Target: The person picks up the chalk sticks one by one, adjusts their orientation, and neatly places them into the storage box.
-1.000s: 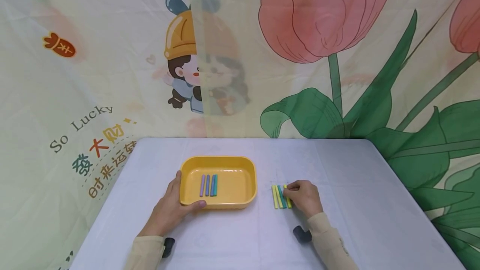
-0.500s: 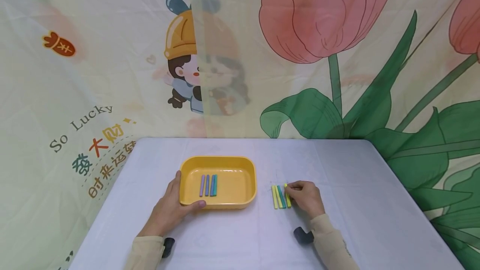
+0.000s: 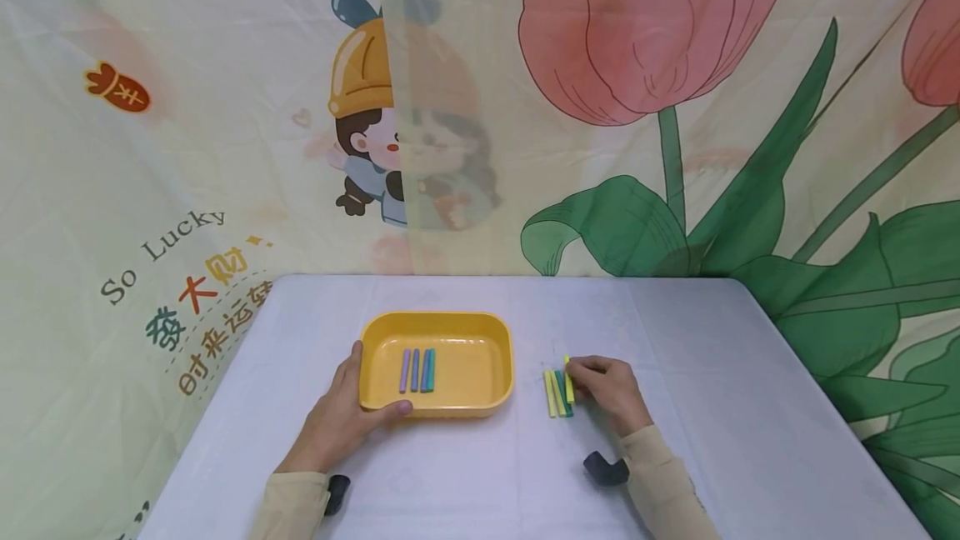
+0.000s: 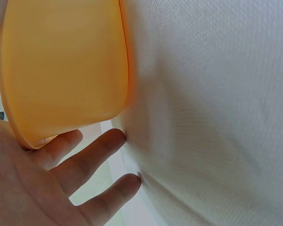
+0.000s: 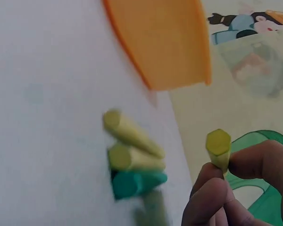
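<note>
My left hand [image 3: 333, 419] holds the left end of a yellow tray [image 3: 472, 365], thumb on the front rim and fingers along the side. Several purple, blue and teal crayon-like sticks [image 3: 416, 371] lie side by side in the tray. To its right, my right hand [image 3: 611, 390] pinches a yellow hexagonal crayon-like stick [image 5: 218, 142] between thumb and fingers, raised off the cloth. Just left of that stick lie two pale yellow sticks [image 5: 134, 134] and a teal one [image 5: 132, 183]. In the head view the held stick partly covers the teal one.
A white cloth covers the table [image 3: 450, 482]. Behind its back edge hangs a printed curtain [image 3: 457, 107] with tulips and a cartoon figure. Dark wrist-worn pieces [image 3: 606, 468] stick out by both sleeves.
My right hand has lifted the yellow crayon-like stick from the right end of the row and shifted it slightly up and left. The left hand and tray stay in place.
</note>
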Demonstrator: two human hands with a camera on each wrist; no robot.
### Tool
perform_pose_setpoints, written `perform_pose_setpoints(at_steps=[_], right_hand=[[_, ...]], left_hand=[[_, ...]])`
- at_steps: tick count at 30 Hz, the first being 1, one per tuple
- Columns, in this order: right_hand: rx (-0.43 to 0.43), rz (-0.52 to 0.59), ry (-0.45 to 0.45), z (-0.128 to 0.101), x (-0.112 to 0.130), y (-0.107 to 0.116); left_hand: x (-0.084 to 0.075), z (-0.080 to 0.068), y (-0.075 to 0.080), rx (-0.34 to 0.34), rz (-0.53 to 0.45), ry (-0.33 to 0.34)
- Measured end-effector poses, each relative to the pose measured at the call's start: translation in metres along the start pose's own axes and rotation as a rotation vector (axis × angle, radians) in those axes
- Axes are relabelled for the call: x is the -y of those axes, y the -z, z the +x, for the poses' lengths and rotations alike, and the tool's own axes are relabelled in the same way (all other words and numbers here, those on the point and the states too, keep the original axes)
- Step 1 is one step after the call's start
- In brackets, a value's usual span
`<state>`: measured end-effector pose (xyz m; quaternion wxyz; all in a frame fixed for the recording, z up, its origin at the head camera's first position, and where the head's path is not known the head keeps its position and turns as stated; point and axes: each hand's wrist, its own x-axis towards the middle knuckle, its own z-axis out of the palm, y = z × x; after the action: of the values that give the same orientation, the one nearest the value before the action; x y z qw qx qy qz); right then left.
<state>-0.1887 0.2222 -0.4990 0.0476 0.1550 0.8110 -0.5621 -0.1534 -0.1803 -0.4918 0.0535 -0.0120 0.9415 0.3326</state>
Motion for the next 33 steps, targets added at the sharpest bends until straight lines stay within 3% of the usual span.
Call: perform_pose_setpoints(at_steps=[5, 9, 16, 22, 33], right_hand=[[0.047, 0.171, -0.004, -0.002, 0.007, -0.005], [0.062, 0.225, 0.000, -0.004, 0.013, -0.017], [0.116, 0.255, 0.043, -0.009, 0.025, -0.034], [0.124, 0.219, 0.080, -0.012, 0.040, -0.049], [0.175, 0.247, 0.070, -0.009, 0.066, -0.072]], left_hand=[[0.000, 0.000, 0.000, 0.002, -0.001, -0.002], [0.000, -0.001, 0.000, 0.004, -0.004, -0.004], [0.000, -0.002, 0.001, -0.002, -0.015, -0.021], [0.000, -0.001, 0.001, -0.002, -0.015, -0.013], [0.001, -0.001, 0.000, -0.005, -0.017, -0.015]])
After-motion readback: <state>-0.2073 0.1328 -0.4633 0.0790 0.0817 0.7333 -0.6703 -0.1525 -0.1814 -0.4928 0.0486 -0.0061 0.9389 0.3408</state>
